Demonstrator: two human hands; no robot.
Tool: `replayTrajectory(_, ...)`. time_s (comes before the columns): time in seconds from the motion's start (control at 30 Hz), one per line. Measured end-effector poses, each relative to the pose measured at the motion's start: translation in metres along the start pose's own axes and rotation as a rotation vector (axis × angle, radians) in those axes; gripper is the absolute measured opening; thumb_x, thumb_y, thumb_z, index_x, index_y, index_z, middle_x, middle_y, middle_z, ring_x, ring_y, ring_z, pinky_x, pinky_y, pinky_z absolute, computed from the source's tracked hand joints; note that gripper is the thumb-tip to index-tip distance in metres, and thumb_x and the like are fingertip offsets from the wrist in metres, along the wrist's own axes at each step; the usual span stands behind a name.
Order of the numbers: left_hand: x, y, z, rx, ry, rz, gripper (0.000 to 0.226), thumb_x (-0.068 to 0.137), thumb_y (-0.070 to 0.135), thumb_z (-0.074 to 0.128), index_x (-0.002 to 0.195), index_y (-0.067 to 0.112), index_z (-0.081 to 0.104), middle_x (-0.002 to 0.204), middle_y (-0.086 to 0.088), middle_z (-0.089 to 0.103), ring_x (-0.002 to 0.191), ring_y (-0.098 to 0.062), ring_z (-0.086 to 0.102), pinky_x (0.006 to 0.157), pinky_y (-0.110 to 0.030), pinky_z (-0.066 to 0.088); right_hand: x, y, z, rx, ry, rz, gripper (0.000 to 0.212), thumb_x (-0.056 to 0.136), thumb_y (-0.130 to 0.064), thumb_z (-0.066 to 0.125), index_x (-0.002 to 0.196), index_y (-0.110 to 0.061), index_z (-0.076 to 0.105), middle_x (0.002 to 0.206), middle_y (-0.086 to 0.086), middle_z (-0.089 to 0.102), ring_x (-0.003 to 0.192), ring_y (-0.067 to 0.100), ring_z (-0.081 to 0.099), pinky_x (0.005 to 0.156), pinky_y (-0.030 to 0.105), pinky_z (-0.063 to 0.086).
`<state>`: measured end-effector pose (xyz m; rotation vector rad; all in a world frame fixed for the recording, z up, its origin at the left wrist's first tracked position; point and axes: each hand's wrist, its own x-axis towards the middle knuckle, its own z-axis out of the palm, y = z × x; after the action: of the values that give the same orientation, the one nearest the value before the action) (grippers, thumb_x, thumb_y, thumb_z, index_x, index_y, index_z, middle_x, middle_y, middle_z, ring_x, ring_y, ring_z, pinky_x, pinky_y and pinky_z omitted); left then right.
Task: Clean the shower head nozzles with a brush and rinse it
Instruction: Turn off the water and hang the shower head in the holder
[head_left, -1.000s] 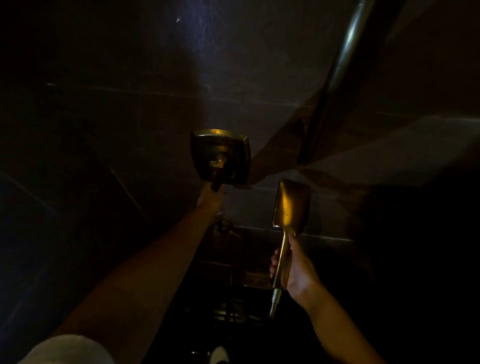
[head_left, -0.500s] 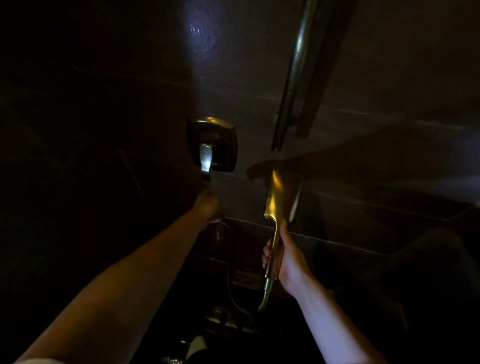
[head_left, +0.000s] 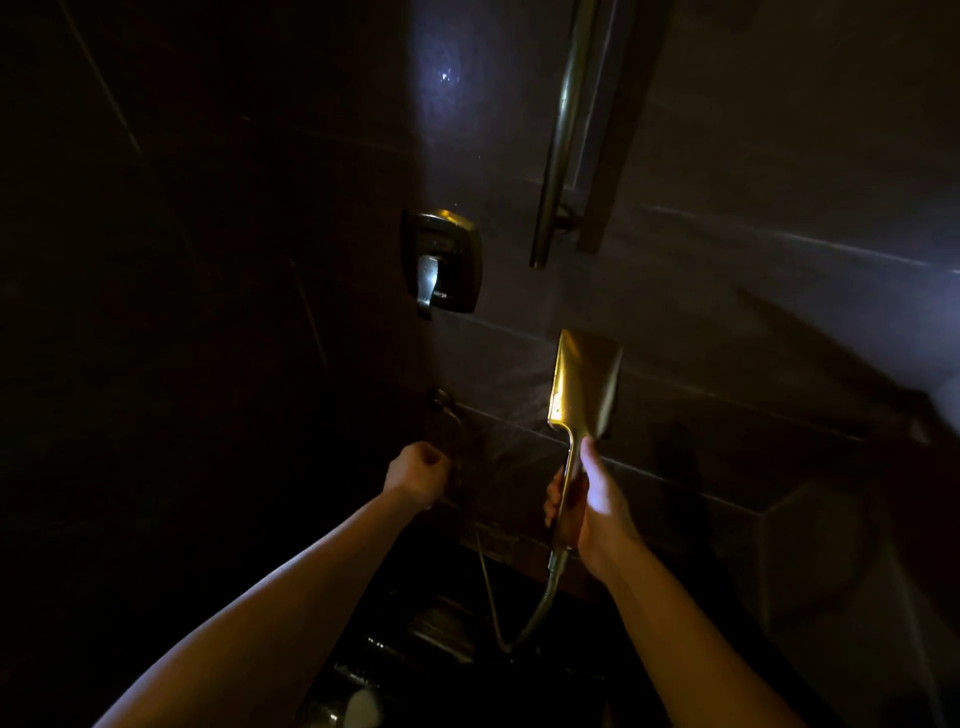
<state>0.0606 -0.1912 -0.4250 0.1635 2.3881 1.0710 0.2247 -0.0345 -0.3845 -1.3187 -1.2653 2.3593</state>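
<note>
- Now, nearest to the person, the hose (head_left: 540, 608) hangs down at 6 o'clock from the right hand (head_left: 589, 501).
- The right hand has its fingers wrapped around the handle of the shower head (head_left: 587, 384) and its thumb lies along the handle. It holds the head upright in front of the wall, as in the earlier frames.
- The left hand (head_left: 418, 475) is at 9 o'clock from the right hand, with the fingers curled into a fist. It is too dark to tell if something is inside.
- One second ago this hand was up on the tap lever (head_left: 430, 283). It has since come down and is now well apart from the lever.
- Thin pale streaks go from the shower head towards 8 o'clock. I judge that the water was just turned on, so the rinsing begins.
- The lever, at 11 o'clock from the shower head, points down and is free.
- Farthest, the rail (head_left: 563, 135) stands at 12 o'clock on the wall.
</note>
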Motion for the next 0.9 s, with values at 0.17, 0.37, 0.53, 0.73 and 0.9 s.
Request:
replayTrajectory(0.17, -0.016, -0.002, -0.011, 0.431, -0.004, 0.196, 0.009, 0.095, 0.036, 0.053, 0.096, 0.027, 0.055, 0.082, 0.008, 0.058, 0.072, -0.011, 0.061, 0.056, -0.027, 0.048, -0.010, 0.002, -0.002, -0.069, 0.008, -0.045, 0.064, 0.074, -0.078, 0.055, 0.066, -0.015, 0.054, 0.050, 0.001, 0.051, 0.042, 0.016, 0.048, 0.047, 0.027, 0.041)
replayTrajectory(0.37, -0.013, 0.005, -0.018, 0.610, 0.019, 0.260, 0.023, 0.097, 0.039, 0.048, 0.105, 0.023, 0.060, 0.097, 0.001, 0.064, 0.083, -0.016, 0.064, 0.069, -0.034, 0.057, -0.018, 0.000, -0.005, -0.163, 0.035, -0.040, 0.061, 0.080, -0.073, 0.053, 0.069, -0.014, 0.060, 0.053, 0.001, 0.057, 0.046, 0.015, 0.054, 0.050, 0.028, 0.046)
replayTrajectory(0.53, 0.004, 0.013, -0.024, 0.667, 0.090, 0.369, 0.026, 0.096, 0.040, 0.045, 0.108, 0.021, 0.060, 0.102, -0.003, 0.067, 0.089, -0.023, 0.066, 0.074, -0.037, 0.057, -0.014, 0.002, 0.000, -0.195, 0.051, -0.098, 0.059, 0.086, -0.067, 0.049, 0.069, -0.012, 0.062, 0.059, 0.005, 0.061, 0.054, 0.019, 0.058, 0.059, 0.033, 0.050)
replayTrajectory(0.73, 0.057, 0.034, -0.043, 0.676, 0.147, 0.452, 0.033, 0.095, 0.045, 0.041, 0.112, 0.023, 0.059, 0.111, -0.006, 0.065, 0.099, -0.028, 0.064, 0.079, -0.038, 0.054, 0.006, 0.002, 0.018, -0.092, 0.131, -0.144, 0.054, 0.081, -0.064, 0.059, 0.065, -0.013, 0.066, 0.056, 0.006, 0.062, 0.047, 0.017, 0.057, 0.052, 0.030, 0.046)
replayTrajectory(0.9, 0.125, 0.060, -0.065, 0.831, 0.187, 0.556, 0.037, 0.094, 0.044, 0.044, 0.118, 0.019, 0.056, 0.121, -0.009, 0.062, 0.112, -0.033, 0.058, 0.088, -0.041, 0.050, 0.034, -0.008, 0.039, -0.146, 0.297, -0.070, 0.060, 0.085, -0.066, 0.053, 0.071, -0.009, 0.068, 0.052, 0.003, 0.062, 0.047, 0.019, 0.057, 0.054, 0.031, 0.047)
